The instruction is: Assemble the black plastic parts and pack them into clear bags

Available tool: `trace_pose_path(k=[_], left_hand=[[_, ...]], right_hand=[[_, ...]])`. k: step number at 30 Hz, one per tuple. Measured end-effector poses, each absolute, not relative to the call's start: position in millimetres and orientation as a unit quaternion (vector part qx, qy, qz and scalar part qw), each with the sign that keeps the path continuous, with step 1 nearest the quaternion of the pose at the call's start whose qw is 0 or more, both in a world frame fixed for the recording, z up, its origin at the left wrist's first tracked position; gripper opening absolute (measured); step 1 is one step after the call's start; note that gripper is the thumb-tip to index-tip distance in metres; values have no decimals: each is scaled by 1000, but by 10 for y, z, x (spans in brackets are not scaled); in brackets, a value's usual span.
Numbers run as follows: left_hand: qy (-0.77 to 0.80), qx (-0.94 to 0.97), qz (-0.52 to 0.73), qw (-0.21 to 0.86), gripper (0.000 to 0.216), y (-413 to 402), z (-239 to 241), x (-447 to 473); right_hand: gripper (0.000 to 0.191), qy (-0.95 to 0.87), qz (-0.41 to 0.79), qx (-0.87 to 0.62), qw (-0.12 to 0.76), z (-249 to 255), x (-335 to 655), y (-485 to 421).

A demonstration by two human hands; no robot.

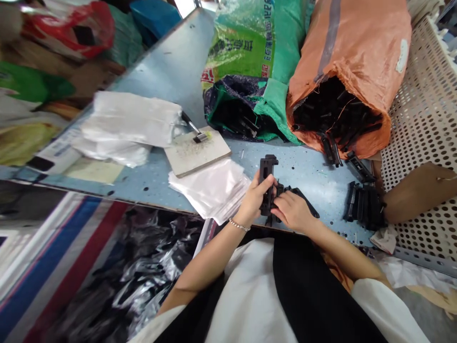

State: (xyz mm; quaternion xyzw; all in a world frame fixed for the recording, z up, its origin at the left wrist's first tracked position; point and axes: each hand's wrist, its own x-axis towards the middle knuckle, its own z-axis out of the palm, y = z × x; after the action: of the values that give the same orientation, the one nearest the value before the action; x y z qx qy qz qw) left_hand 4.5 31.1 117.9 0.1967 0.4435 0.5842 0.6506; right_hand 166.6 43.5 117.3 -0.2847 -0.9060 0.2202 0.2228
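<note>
My left hand [254, 197], a bead bracelet at its wrist, is closed around a long black plastic part [267, 167] with slots and raised ends, held upright over the table's front edge. My right hand [293, 209] is at the part's lower right side, its fingers bent and pressed onto black plastic there. Whether that is the same part or a second one, I cannot tell. Beside the right hand another black piece [305, 200] lies on the blue table. Left of my hands is a stack of clear plastic bags [214, 188].
A beige block [198, 155] bears a brush [200, 137]. More clear bags [132, 116] lie left. Behind stand a green sack [282, 57] and an orange sack [352, 43], both holding black parts. Stacked black parts [364, 205] sit by a perforated white crate [424, 119]. Below left are dark wrapped pieces [157, 267].
</note>
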Motion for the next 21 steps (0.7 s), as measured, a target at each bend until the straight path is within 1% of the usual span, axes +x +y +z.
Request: trace_pose_path(k=[2, 4, 5, 7, 8, 9, 10, 11, 13, 15, 16, 17, 20, 21], left_hand=[[459, 224, 580, 635, 44, 277, 1156, 58], [497, 274, 603, 561, 42, 224, 1098, 86], [516, 305, 621, 505, 46, 198, 1063, 96], [538, 360, 648, 401, 68, 161, 1005, 98], [540, 376, 653, 376, 78, 154, 989, 90], [539, 377, 653, 375, 80, 155, 987, 80], [535, 364, 650, 399, 75, 164, 997, 68], [527, 341, 643, 439, 66, 180, 1018, 59], [506, 282, 621, 528, 52, 220, 1077, 52], [487, 244, 599, 587, 49, 252, 1127, 66], [487, 240, 599, 588, 48, 261, 1140, 78], [495, 248, 609, 569, 48, 264, 1145, 91], [528, 324, 654, 434, 59, 254, 1119, 104], [531, 346, 659, 406, 62, 250, 1111, 96]], right_hand=[[44, -887, 239, -316, 237, 1079, 1608, 296], [47, -824, 355, -378, 229, 991, 1538, 222], [49, -776, 436, -407, 206, 960, 1509, 213], [54, -677, 583, -430, 129, 943, 1482, 246], [55, -649, 626, -423, 94, 962, 1490, 283], [56, -648, 638, -409, 73, 1000, 1511, 330], [56, -675, 618, -396, 71, 1051, 1541, 382], [54, -722, 573, -378, 86, 1109, 1575, 437], [47, -822, 449, -326, 127, 1216, 1627, 532], [44, -874, 366, -284, 146, 1270, 1634, 575], [46, -877, 360, -280, 148, 1273, 1621, 572], [49, -870, 369, -290, 150, 1264, 1602, 557], [64, -831, 427, -333, 132, 1213, 1564, 503], [67, -828, 433, -334, 122, 1208, 1571, 500]])
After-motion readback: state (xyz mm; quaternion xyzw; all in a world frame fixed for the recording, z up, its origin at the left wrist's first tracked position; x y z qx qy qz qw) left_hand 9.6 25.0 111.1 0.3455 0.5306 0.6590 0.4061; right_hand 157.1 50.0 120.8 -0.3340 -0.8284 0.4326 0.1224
